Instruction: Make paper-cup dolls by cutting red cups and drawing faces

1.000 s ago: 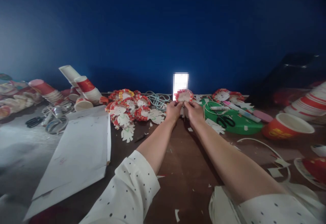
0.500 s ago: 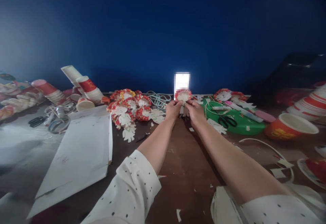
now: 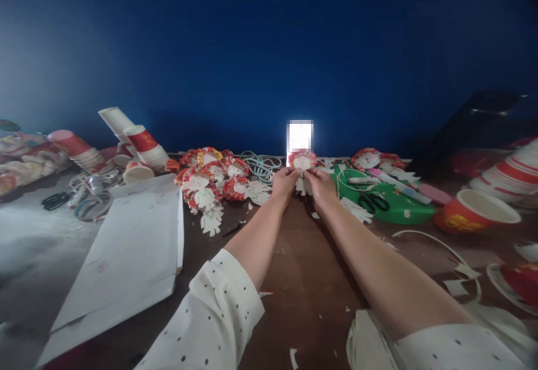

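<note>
Both my hands pinch one paper lion craft (image 3: 303, 161), a pale round face with a curled red-and-white fringe and a white cut-out body below. My left hand (image 3: 286, 184) grips it from the left and my right hand (image 3: 318, 186) from the right, thumbs close together at the join of head and body. The fingertips behind the paper are hidden. Left of my hands lies a pile of similar paper lions (image 3: 205, 182). To the right, black-handled scissors (image 3: 374, 202) and a marker (image 3: 363, 180) rest on a green sheet (image 3: 403, 213).
A large white board (image 3: 126, 246) lies on the left of the brown table (image 3: 294, 280). Stacked paper cups (image 3: 147, 148) lean behind it. At right are a red paper cup (image 3: 474, 211) and another cup stack (image 3: 513, 171). Behind my hands a bright screen (image 3: 300, 135) stands against the blue wall.
My hands keep hold of the paper lion in nearly the same spot. The whole view has shifted slightly; no object has visibly moved on the table.
</note>
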### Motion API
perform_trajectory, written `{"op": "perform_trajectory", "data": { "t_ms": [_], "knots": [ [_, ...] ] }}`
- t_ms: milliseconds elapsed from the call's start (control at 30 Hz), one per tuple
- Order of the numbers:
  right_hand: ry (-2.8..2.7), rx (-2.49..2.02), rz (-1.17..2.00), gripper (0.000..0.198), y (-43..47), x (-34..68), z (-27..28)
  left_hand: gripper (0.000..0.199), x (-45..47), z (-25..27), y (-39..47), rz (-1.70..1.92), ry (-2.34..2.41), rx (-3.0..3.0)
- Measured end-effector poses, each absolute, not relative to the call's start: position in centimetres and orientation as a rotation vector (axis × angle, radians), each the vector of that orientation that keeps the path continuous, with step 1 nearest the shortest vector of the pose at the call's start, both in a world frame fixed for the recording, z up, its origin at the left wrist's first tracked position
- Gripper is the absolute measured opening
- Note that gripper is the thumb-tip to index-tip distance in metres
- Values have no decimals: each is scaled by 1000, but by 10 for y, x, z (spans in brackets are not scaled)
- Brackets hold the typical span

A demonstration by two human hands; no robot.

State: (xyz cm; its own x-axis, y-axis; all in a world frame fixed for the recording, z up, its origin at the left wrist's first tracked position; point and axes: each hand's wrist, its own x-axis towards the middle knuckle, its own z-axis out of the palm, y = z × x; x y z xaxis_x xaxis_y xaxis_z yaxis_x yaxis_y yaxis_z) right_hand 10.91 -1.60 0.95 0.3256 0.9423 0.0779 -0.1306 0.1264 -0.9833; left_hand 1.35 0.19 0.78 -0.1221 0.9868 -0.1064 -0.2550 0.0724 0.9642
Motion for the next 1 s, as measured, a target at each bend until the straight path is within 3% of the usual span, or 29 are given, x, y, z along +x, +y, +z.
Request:
{"op": "perform_trajectory", "data": {
  "t_ms": [400, 700, 833, 933, 1000],
  "knots": [
    [-1222, -1580, 688, 27, -17, 122, 25, 13, 15, 2, 6, 1424, 1135, 937],
    [-1777, -1995, 122, 23, 2, 238, 65, 15, 15, 4, 4, 1423, 1083, 845],
    [-1971, -2135, -52, 30, 7, 285, 52, 14, 14, 3, 5, 1413, 1077, 864],
    [-2101, -2061, -159, 15, 4, 298, 36, 15, 13, 1, 7, 1409, 1083, 892],
    [-2119, -2026, -194, 16, 1, 297, 32, 17, 13, -1, 7, 1415, 1086, 901]
  ]
}}
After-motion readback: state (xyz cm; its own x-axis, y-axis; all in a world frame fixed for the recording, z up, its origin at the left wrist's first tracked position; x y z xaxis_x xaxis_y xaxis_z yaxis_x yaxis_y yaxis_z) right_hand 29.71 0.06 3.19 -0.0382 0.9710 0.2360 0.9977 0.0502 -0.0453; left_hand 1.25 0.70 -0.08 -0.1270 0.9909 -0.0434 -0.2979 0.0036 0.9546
